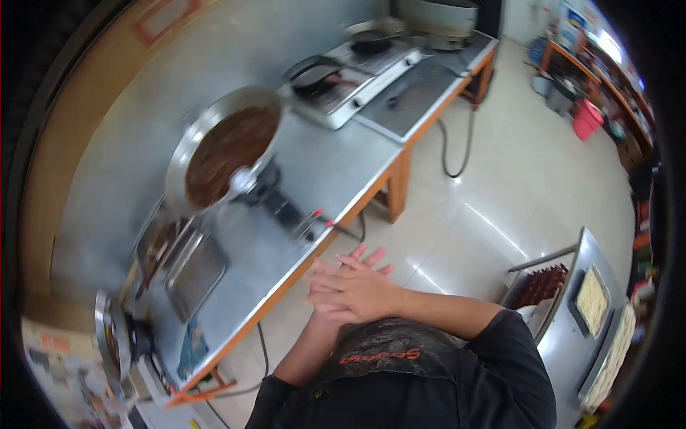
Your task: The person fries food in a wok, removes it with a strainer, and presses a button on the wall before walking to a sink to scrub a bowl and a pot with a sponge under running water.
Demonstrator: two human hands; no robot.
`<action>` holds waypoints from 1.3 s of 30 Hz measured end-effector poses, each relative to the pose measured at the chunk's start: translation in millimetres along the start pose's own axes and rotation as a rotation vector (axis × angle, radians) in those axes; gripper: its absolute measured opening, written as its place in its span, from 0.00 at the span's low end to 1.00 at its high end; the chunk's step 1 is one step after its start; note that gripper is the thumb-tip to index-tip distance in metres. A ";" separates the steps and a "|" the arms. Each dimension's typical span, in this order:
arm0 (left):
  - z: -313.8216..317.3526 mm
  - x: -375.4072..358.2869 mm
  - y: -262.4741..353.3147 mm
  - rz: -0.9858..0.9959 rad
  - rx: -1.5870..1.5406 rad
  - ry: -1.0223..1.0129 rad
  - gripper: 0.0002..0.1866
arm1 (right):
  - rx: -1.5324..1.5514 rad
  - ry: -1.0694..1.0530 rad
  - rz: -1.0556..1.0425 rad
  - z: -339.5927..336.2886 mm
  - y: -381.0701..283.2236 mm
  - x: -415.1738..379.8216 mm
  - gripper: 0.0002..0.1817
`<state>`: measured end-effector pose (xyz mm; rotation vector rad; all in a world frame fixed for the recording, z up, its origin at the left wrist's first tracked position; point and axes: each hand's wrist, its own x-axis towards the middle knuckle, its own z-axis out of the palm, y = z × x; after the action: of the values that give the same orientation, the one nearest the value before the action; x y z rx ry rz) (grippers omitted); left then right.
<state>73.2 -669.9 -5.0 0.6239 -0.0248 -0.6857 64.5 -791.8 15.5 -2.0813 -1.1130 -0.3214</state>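
In front of my apron, beside the orange edge of the steel table, my two hands are pressed together. My right hand lies across the top with its fingers stretched out to the left. Under it is my left hand, partly covered, its spread fingertips showing past the right hand. No object shows in either hand. Beyond them on the table, a wide metal pan with brown contents sits tilted in this view over a black burner.
A metal tray lies left of the pan. Farther along are a two-burner stove and a large pot. At right, a steel table holds trays of pale food. A hose hangs to the floor near a pink bucket.
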 end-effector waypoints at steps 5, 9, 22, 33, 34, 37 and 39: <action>83.0 98.8 -53.2 -0.116 -0.124 -0.218 0.62 | -0.015 0.324 0.923 -56.5 120.9 -198.2 0.42; 131.9 168.9 -87.0 -0.037 0.601 -0.685 0.56 | 0.945 0.575 1.702 -114.5 132.2 -272.1 0.51; 69.7 506.4 -260.1 -0.564 0.551 -0.264 0.47 | 0.056 0.851 0.629 -371.8 235.3 -252.1 0.42; 414.6 674.1 -293.0 -0.877 0.018 -1.116 0.49 | -0.105 1.159 1.801 -396.5 343.6 -555.6 0.27; 423.1 702.3 -316.5 -0.767 0.299 -1.145 0.46 | -0.130 1.133 1.838 -389.4 332.7 -580.8 0.26; 404.1 788.0 -416.8 -0.506 1.042 -1.044 0.38 | -0.022 1.143 1.936 -340.8 326.2 -660.5 0.23; 361.8 843.7 -485.9 -0.391 1.543 -0.975 0.35 | 0.090 1.326 1.888 -341.2 333.7 -700.3 0.21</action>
<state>368.4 -1658.6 -124.0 1.7134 -1.4854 -1.2542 -43.7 -1578.6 -280.0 -1.3868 1.5027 -0.4454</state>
